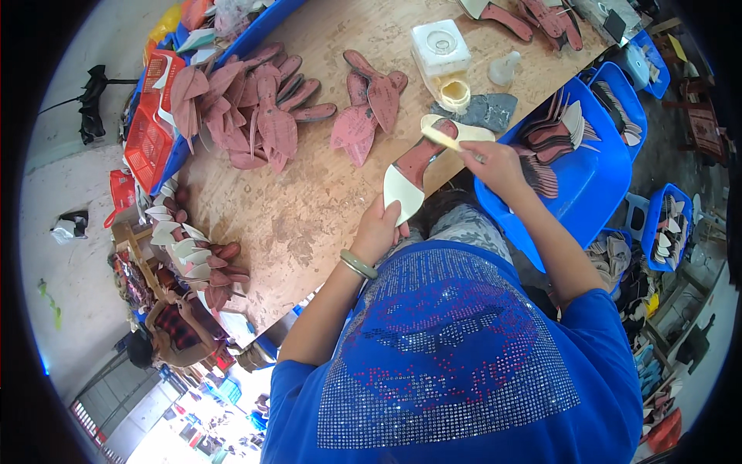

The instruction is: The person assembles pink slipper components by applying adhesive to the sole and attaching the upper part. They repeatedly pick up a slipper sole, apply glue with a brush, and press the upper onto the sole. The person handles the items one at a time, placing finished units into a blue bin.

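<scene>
My left hand (pixel 377 230) grips a shoe insole (pixel 416 164) by its white toe end, thumb on top. The insole has a reddish-brown middle and a pale heel end, and is tilted over the table's front edge. My right hand (pixel 496 166) is closed on a pale, stick-like brush (pixel 440 138), whose end lies over the insole near the heel. Just beyond the heel, a small round pot (pixel 454 94) with a yellowish crusted rim stands against a white block-shaped container (pixel 441 46). A dark grey slab (pixel 487 112) lies beside the pot.
Reddish insoles (pixel 270 116) lie heaped on the wooden table (pixel 286 209), with a smaller pile (pixel 369 104) nearer. White-and-red insoles (pixel 193 255) line the left edge. Blue bins (pixel 591 182) of insoles stand right. Another person (pixel 182 329) is at the far lower left.
</scene>
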Motion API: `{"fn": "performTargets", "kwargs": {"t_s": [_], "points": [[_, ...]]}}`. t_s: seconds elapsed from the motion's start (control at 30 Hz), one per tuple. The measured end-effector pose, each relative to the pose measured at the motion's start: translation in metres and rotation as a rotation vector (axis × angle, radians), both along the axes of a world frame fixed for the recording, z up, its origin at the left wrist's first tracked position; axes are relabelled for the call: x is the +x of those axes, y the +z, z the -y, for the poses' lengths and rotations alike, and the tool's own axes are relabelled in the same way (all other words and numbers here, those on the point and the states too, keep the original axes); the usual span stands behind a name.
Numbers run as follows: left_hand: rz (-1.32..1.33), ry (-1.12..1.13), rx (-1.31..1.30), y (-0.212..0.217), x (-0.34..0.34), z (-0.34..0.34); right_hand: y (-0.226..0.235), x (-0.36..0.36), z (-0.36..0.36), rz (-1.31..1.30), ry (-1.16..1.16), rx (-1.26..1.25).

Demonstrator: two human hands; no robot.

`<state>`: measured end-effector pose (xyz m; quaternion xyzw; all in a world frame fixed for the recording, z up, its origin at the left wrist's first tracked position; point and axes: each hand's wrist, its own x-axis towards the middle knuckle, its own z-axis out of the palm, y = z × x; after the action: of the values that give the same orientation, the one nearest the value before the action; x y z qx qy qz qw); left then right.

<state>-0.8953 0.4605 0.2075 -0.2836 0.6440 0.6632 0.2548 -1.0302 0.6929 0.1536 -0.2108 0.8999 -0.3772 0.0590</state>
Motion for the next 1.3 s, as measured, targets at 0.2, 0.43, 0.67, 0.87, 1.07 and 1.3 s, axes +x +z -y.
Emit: {"fn": "performTargets", "kwargs": {"t_s": [0.2, 0.43, 0.67, 0.87, 1.07, 1.3], "points": [[-0.010, -0.013, -0.040, 0.003, -0.003, -0.006, 0.016, 0.038, 0.028, 0.164, 0.113, -0.181], [-0.025, -0.086, -0.094, 0.011, -0.003, -0.002, 0.015, 0.029, 0.028, 0.335, 0.100, -0.224], [-0.064, -0.014, -0.128, 0.006, 0.004, 0.002, 0.005, 0.008, 0.013, -0.033, -0.051, 0.028], [-0.022, 0.036, -0.045, 0.013, 0.011, 0.011, 0.000, -0.011, -0.009, 0.027, -0.163, 0.124], [-0.022, 0.121, 0.002, 0.009, 0.015, 0.013, 0.001, 0.005, -0.012, -0.021, -0.133, 0.027], [-0.047, 0.164, 0.024, 0.008, 0.011, 0.011, 0.001, 0.037, 0.003, -0.096, 0.023, -0.119]]}}
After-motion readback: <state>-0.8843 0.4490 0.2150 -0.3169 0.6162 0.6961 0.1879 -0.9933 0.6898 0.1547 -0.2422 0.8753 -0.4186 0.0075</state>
